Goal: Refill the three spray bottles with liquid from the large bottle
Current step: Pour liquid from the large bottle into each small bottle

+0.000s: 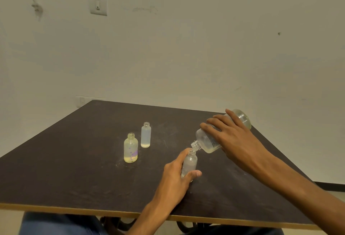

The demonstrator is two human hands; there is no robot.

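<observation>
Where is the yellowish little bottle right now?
The yellowish bottle stands upright left of centre on the dark table, beside the pale blue bottle, untouched by either hand.

Large bottle (207, 141) label mostly hidden under right hand (231, 137).

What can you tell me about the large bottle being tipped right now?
The large bottle looks like clear plastic or glass, round-bodied with a threaded neck and no cap. The right hand grips its body from above, holding it tilted off the table, base up and away, mouth down. Its mouth sits just over the open neck of the small bottle held by the left hand. A printed label strip shows along its side. Pale liquid lies inside; no stream is discernible.
</observation>
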